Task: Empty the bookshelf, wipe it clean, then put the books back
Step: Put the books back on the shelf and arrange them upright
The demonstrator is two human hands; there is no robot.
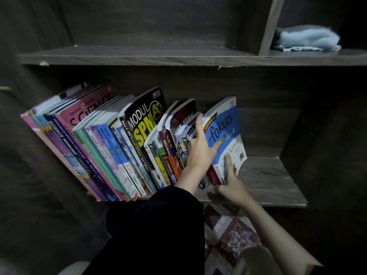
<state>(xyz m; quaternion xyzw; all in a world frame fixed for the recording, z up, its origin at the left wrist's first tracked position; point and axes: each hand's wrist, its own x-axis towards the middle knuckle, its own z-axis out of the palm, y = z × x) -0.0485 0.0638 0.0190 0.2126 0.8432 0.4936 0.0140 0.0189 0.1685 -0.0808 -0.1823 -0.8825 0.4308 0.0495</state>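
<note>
Fokus book [224, 135] upright between both hands.

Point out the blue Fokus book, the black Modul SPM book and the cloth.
blue Fokus book [223, 128]: head view, on its front cover by the title.
black Modul SPM book [146, 121]: head view, on its front cover.
cloth [309, 37]: head view, middle of the pale bundle, upper right compartment.

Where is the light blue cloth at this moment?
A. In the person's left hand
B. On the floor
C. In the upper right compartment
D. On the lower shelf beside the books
C: the light blue cloth lies bunched in the upper right compartment, while both hands are down at the blue Fokus book.
</note>
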